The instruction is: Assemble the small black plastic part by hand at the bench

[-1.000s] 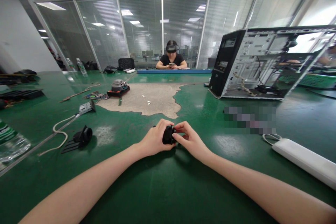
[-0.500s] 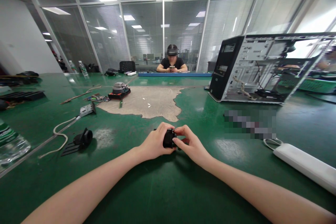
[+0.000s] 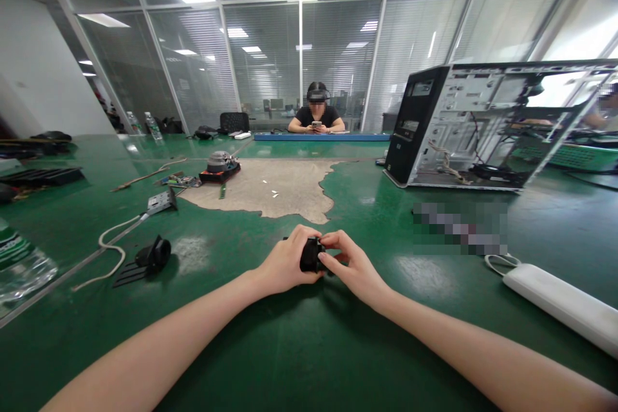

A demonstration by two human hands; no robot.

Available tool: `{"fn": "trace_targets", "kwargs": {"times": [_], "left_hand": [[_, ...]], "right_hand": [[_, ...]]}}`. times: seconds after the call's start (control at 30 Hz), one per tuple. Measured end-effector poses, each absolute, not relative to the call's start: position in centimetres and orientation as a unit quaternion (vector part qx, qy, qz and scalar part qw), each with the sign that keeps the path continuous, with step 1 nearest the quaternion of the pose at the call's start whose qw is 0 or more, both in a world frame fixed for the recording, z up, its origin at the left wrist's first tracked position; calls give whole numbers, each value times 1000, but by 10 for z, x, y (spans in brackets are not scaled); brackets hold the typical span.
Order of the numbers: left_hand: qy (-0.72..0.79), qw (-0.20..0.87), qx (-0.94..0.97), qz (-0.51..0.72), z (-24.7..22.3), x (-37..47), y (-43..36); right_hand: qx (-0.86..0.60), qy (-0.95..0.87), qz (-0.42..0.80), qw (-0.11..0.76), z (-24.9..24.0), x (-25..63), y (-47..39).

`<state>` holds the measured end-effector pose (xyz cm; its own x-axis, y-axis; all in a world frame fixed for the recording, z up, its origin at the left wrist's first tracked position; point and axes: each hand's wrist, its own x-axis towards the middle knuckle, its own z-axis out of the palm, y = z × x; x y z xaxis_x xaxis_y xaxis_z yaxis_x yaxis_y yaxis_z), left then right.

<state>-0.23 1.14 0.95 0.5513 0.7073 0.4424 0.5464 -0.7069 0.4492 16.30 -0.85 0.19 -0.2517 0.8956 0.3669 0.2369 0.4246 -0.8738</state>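
Observation:
In the middle of the view a small black block-shaped part [image 3: 310, 256] is held between both hands, just above or on the green table [image 3: 299, 347]; its exact kind does not show. My left hand [image 3: 287, 261] wraps round its left side, fingers over the top and thumb below. From the right, my right hand [image 3: 351, 264] pinches its right end with thumb and fingertips. The fingers cover much of the part. Left of my hands lies a black plastic piece [image 3: 153, 256] with a round end and several flat prongs.
An open computer case [image 3: 415, 129] stands at the right, with a white power strip [image 3: 555, 302] nearer me. A heatsink with fan [image 3: 219, 166] sits by a bare tan patch [image 3: 290, 190]. At left are a metal bracket [image 3: 159, 203] and a plastic bottle [image 3: 22, 264]. A person [image 3: 316, 112] sits opposite.
Both hands stay in place around the black part, with hardly any visible shift. The things on the table have not moved.

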Motion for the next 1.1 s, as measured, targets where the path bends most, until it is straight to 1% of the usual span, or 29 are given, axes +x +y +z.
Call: {"fn": "trace_targets", "kwargs": {"times": [0.2, 0.3, 0.47, 0.8, 1.1], "left_hand": [[364, 132, 869, 309, 9, -2, 12], [362, 130, 870, 309, 9, -3, 12], [361, 126, 873, 304, 9, -2, 12], [367, 134, 869, 303, 8, -2, 13], [359, 127, 872, 306, 9, -2, 13]], "right_hand": [[-420, -670, 424, 441, -1, 162, -6], [-415, -683, 413, 438, 1, 162, -8], [-401, -702, 369, 459, 3, 163, -9], [-419, -665, 431, 444, -2, 163, -4], [-400, -690, 388, 462, 2, 164, -8]]}}
